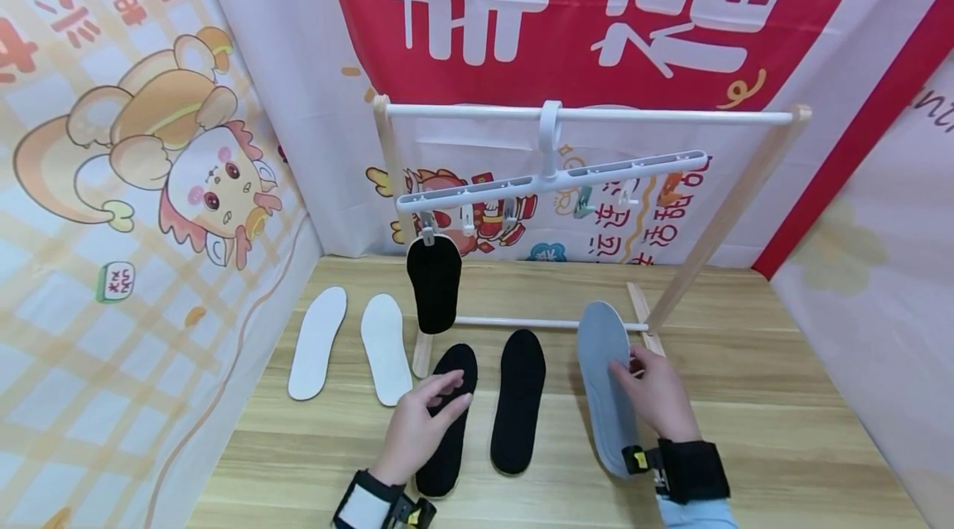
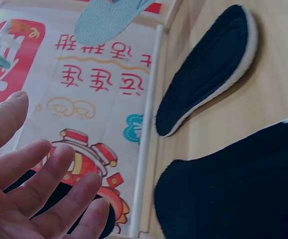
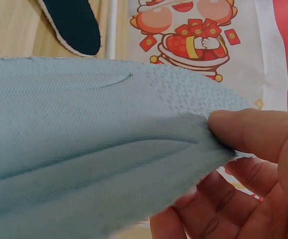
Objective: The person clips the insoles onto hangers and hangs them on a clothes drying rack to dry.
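A grey insole point(image 1: 602, 396), its grooved top dimpled at one end, is pinched by its right edge and held tilted over the tabletop's point(image 1: 790, 413) right half. A pale-edged black insole point(image 1: 445, 456) is laid flat left of centre, lengthwise toward the back edge, partly hidden.

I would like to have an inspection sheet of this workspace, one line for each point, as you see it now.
Surface: wood-grain table.
Job's things: grey insole held; hanging black insole on a clip at the tilted hanger's left end; hanger on rack; two lying black insoles; two white insoles at left.
Clutter: nothing seen.
Grips: left grip open and empty; right grip pinches the grey insole's edge.
Cables: nothing seen.
Surroundings: printed cloths behind and at both sides.
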Demonstrator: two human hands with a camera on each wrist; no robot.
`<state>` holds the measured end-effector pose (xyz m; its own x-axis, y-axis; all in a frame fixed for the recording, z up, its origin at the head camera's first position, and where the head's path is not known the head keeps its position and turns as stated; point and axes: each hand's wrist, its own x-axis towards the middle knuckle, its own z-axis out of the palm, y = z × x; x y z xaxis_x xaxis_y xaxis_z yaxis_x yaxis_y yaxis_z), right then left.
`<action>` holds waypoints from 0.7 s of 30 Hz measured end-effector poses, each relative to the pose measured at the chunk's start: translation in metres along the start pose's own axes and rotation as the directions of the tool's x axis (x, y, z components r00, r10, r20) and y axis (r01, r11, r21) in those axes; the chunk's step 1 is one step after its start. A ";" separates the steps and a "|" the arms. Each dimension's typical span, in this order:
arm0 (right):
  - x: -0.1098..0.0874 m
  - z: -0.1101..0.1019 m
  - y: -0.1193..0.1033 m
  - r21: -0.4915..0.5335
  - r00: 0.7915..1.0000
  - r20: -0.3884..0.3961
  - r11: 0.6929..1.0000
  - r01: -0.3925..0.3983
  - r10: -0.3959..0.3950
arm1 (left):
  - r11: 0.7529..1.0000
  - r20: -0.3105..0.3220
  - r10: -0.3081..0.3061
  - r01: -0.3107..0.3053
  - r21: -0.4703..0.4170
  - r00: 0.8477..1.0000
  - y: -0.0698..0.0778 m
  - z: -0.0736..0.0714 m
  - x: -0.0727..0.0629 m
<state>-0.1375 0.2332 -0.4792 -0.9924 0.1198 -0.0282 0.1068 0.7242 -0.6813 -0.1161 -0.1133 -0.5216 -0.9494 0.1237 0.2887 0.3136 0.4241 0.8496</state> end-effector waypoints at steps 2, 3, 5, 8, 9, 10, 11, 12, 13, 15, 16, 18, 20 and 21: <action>0.000 -0.001 -0.002 -0.001 1.000 0.000 1.000 0.006 -0.006 | 1.000 -0.015 0.006 -0.006 -0.010 1.000 0.002 -0.004 0.004; 0.001 -0.001 -0.004 -0.003 1.000 -0.001 1.000 0.010 -0.010 | 1.000 -0.022 0.009 -0.009 -0.016 1.000 0.003 -0.006 0.006; 0.001 -0.001 -0.006 -0.006 1.000 -0.006 1.000 0.021 -0.021 | 1.000 -0.035 0.013 -0.014 -0.022 0.999 0.005 -0.010 0.011; 0.000 -0.003 -0.010 -0.001 0.999 -0.013 0.999 0.037 -0.037 | 0.999 -0.056 0.021 -0.022 -0.031 0.998 0.010 -0.016 0.018; 0.000 -0.003 -0.011 0.002 0.999 -0.016 0.999 0.042 -0.042 | 0.999 -0.063 0.025 -0.027 -0.035 0.998 0.012 -0.017 0.021; 0.000 -0.004 -0.012 0.004 0.999 -0.019 0.999 0.047 -0.046 | 0.999 -0.071 0.026 -0.029 -0.039 0.997 0.014 -0.019 0.024; 0.000 -0.004 -0.013 0.005 0.999 -0.020 0.999 0.049 -0.049 | 0.998 -0.078 0.032 -0.036 -0.042 0.996 0.016 -0.021 0.027; -0.001 -0.004 -0.014 0.008 0.998 -0.022 0.999 0.051 -0.051 | 0.998 -0.085 0.040 -0.045 -0.052 0.996 0.019 -0.022 0.030; -0.001 -0.005 -0.015 0.010 0.998 -0.021 0.998 0.054 -0.054 | 0.997 -0.090 0.049 -0.054 -0.053 0.995 0.022 -0.024 0.033; -0.001 -0.006 -0.018 0.017 0.998 -0.020 0.998 0.057 -0.057 | 0.995 -0.098 0.067 -0.074 -0.060 0.993 0.027 -0.027 0.039; -0.002 -0.006 -0.019 0.019 0.998 -0.018 0.998 0.059 -0.059 | 0.995 -0.103 0.077 -0.083 -0.062 0.992 0.030 -0.028 0.043; -0.002 -0.007 -0.021 0.027 0.998 -0.013 0.997 0.067 -0.066 | 0.992 -0.110 0.093 -0.102 -0.079 0.990 0.037 -0.031 0.050; -0.002 -0.007 -0.024 0.033 0.997 -0.011 0.997 0.076 -0.075 | 0.988 -0.116 0.099 -0.111 -0.103 0.988 0.044 -0.034 0.058; -0.002 -0.007 -0.025 0.034 0.997 -0.010 0.996 0.079 -0.079 | 0.989 -0.115 0.094 -0.106 -0.106 0.989 0.050 -0.035 0.061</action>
<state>-0.1374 0.2202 -0.4569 -0.9971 0.0691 0.0332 0.0255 0.7082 -0.7055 -0.1578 -0.1161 -0.4460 -0.9074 0.0587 0.4162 0.4128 0.3110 0.8561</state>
